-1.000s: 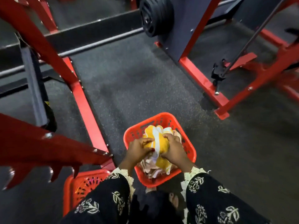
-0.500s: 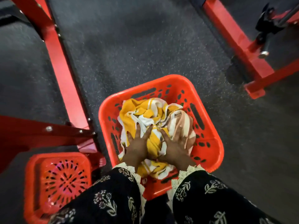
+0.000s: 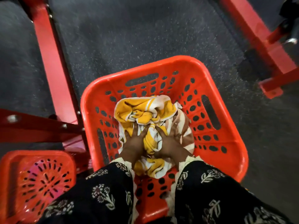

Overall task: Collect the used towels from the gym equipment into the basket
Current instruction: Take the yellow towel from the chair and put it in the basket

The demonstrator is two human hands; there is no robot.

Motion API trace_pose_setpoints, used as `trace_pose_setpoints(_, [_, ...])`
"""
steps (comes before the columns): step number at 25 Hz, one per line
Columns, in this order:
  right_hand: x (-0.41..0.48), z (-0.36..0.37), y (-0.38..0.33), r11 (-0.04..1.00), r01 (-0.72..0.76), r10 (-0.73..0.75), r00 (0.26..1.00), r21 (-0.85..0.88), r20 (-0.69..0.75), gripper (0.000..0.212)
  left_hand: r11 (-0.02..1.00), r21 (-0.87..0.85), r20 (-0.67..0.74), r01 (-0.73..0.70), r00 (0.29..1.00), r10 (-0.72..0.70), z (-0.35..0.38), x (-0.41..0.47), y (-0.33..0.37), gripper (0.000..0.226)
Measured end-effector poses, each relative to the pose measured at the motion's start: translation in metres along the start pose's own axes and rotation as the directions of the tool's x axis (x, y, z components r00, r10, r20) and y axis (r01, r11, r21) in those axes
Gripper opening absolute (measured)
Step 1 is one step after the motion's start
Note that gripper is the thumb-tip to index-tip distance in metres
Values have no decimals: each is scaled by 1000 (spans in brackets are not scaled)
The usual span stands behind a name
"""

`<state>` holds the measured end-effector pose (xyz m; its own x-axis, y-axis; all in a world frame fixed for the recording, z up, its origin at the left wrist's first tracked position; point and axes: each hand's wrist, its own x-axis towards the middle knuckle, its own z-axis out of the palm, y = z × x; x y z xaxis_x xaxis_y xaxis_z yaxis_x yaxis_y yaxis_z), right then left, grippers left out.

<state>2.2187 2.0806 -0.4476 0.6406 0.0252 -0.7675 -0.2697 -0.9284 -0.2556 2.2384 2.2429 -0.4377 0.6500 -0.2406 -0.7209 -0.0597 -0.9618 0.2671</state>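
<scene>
A red perforated plastic basket (image 3: 223, 101) stands on the dark gym floor right below me. Inside it lies a crumpled yellow-and-white striped towel (image 3: 142, 110), with a brown-and-white striped towel (image 3: 182, 123) beside it on the right. My left hand (image 3: 135, 141) presses flat on the yellow towel with fingers spread. My right hand (image 3: 169, 139) presses down next to it, fingers straight, partly over the brown towel. Both wrists come out of dark floral sleeves.
A second red perforated basket (image 3: 37, 180) sits at the lower left. Red steel frame bars of a gym machine (image 3: 51, 62) run along the left, close to the basket. Another red machine base (image 3: 262, 38) lies at the upper right. Dark speckled floor (image 3: 145, 38) stretches ahead.
A second ago both hands gripped the yellow towel above the basket. They have since flattened and pushed the towels deeper in, and the view has come closer to the basket.
</scene>
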Motion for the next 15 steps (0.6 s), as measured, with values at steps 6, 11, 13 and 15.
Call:
trace_pose_setpoints(6, [-118, -77, -44, 991, 14, 1, 994, 131, -108, 90, 998, -63, 62, 4, 998, 0, -79, -111, 37, 105])
trace_pose_setpoints(11, [-270, -180, -71, 935, 73, 39, 951, 346, -307, 60, 977, -148, -141, -153, 981, 133, -176, -248, 95, 76])
trace_pose_setpoints(13, [-331, -219, -72, 880, 67, 132, 916, 469, -379, 50, 954, -183, -246, -238, 951, 190, -217, -296, 127, 68])
trace_pose_setpoints(15, [-386, -248, -68, 766, 60, 278, 867, 641, -413, 43, 910, -274, -358, -310, 911, 202, -251, -333, 160, 60])
